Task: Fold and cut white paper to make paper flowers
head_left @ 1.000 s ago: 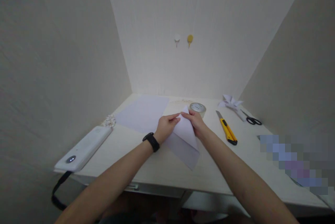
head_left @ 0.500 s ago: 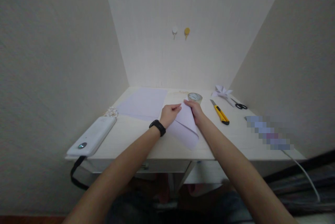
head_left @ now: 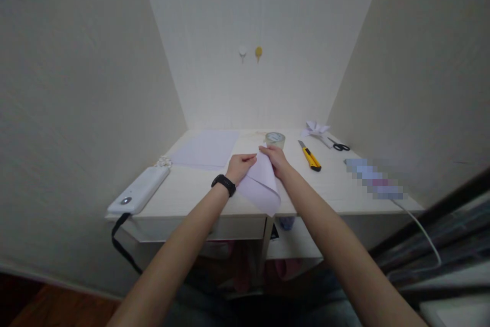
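Note:
Between my hands is a white sheet of paper point(head_left: 262, 174), folded over on itself, with its lower corner reaching the desk's front edge. My left hand point(head_left: 241, 165), with a black watch on the wrist, pinches the paper's left side. Closed around the right side near the top is my right hand point(head_left: 276, 157), its thumb along the upper edge. A roll of clear tape point(head_left: 275, 139) stands just behind the right hand. To the right lies a yellow utility knife point(head_left: 311, 157), blade out.
More white paper point(head_left: 206, 148) lies at the back left of the white desk point(head_left: 337, 199). A white power bank point(head_left: 140, 192) with a black strap is at the left. Scissors point(head_left: 340, 147), a folded paper pinwheel shape point(head_left: 317, 129) and a blurred-out phone-like object point(head_left: 375, 180) are at the right.
The camera view has shifted, so the desk and hands appear a little further left. Both hands keep their hold on the folded paper, with little change in its shape.

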Motion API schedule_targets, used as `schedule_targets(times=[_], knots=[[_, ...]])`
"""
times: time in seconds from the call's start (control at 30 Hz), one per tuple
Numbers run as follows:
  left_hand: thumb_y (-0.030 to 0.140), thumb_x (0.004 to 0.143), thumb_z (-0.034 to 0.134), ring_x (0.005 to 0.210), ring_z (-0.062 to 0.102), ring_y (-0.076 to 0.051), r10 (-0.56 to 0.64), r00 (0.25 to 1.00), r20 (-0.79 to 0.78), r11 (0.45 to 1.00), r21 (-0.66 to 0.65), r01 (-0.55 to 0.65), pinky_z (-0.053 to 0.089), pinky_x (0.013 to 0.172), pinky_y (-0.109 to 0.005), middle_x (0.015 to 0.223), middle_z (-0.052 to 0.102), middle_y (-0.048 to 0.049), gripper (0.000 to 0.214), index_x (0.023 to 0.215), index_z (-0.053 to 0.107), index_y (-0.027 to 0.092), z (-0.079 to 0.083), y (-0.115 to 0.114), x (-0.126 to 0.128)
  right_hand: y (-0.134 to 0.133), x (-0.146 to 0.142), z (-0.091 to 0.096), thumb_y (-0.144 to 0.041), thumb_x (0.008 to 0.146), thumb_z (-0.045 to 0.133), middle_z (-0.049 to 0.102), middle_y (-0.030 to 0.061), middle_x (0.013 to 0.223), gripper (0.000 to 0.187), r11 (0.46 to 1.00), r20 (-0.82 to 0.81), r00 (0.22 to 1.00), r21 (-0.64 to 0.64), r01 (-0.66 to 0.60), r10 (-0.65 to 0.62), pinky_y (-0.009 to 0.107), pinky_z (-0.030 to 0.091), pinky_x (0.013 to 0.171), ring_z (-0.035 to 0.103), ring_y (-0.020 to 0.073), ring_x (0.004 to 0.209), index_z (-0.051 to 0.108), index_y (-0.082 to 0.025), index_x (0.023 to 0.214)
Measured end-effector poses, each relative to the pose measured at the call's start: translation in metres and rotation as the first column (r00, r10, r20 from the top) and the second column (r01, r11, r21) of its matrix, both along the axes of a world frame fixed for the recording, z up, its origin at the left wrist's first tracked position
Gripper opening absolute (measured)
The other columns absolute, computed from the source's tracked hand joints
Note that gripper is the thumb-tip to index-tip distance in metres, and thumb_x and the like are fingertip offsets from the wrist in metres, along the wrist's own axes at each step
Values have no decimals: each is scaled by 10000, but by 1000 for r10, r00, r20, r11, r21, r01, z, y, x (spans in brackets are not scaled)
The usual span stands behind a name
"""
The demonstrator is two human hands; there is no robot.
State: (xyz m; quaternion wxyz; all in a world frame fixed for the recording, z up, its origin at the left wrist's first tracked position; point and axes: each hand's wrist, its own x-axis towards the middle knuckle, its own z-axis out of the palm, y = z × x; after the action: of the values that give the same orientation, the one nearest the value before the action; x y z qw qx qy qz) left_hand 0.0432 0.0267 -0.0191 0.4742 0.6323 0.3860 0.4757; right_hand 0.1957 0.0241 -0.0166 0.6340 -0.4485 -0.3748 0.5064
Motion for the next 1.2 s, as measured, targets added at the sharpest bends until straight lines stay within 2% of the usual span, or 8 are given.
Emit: schedule_targets(times=[0.27, 0.4, 0.5, 0.57, 0.67, 0.87, 1.03, 1.2], knots=[[225, 757, 755, 1008, 687, -245, -25, 999, 41, 1000, 17, 24, 484, 990, -396, 1051, 757, -121, 244, 981, 781, 133, 1, -2, 1, 1, 4, 1, -245, 602, 767, 639, 1, 582, 198, 998, -44, 998, -42, -49, 47, 307, 482, 554, 581, 166, 548, 597, -192, 690], [243, 757, 764, 1000, 694, -249, 107, 987, 123, 994, 16, -110, 505, 969, -394, 1055, 754, -132, 249, 978, 779, 128, -5, 6, 1, -2, 4, 5, -290, 582, 803, 685, 21, 670, 281, 984, -17, 984, -31, -177, 177, 312, 495, 585, 618, 180, 594, 637, -175, 778], [241, 771, 753, 1017, 691, -238, 250, 946, 206, 968, -52, -245, 507, 977, -392, 1083, 747, -136, 251, 993, 771, 126, -9, 14, -1, -4, 3, 7, -256, 529, 851, 700, 8, 702, 423, 987, 98, 982, -43, -156, 160, 303, 490, 576, 632, 185, 613, 640, -194, 890], [233, 781, 740, 1020, 690, -228, 294, 923, 247, 955, -96, -279, 511, 976, -387, 1092, 745, -136, 244, 996, 766, 122, -9, 17, -2, -6, 4, 8, -226, 508, 867, 706, 11, 711, 495, 988, 180, 972, -70, -138, 149, 312, 491, 563, 639, 197, 608, 633, -211, 943], [230, 766, 752, 994, 693, -222, 280, 916, 286, 958, -138, -250, 526, 951, -378, 1068, 752, -132, 249, 987, 767, 116, -7, 17, -3, -10, 5, 8, -179, 500, 864, 722, 36, 746, 533, 979, 219, 955, -80, -188, 202, 338, 510, 563, 655, 214, 604, 640, -212, 983], [248, 713, 800, 874, 699, -215, 218, 920, 325, 965, -215, -152, 556, 862, -377, 992, 761, -138, 311, 980, 760, 92, -3, 11, -4, -15, 12, 9, -165, 524, 862, 750, 75, 801, 519, 958, 196, 938, -71, -277, 285, 369, 550, 593, 688, 230, 634, 658, -197, 1000], [223, 707, 801, 730, 681, -183, 228, 913, 338, 948, -291, -129, 557, 742, -343, 877, 753, -123, 353, 1017, 719, 75, -1, 9, -4, -15, 15, 9, -158, 529, 863, 754, 85, 825, 481, 943, 186, 924, -81, -324, 333, 380, 567, 625, 703, 237, 668, 662, -180, 965], [228, 724, 781, 578, 609, -124, 167, 948, 272, 948, -308, -78, 516, 615, -283, 726, 706, -69, 160, 780, 700, 101, 4, 4, -5, -17, 23, 13, -116, 510, 859, 751, 71, 823, 486, 928, 169, 913, -112, -356, 371, 347, 558, 602, 690, 209, 627, 670, -169, 955]])
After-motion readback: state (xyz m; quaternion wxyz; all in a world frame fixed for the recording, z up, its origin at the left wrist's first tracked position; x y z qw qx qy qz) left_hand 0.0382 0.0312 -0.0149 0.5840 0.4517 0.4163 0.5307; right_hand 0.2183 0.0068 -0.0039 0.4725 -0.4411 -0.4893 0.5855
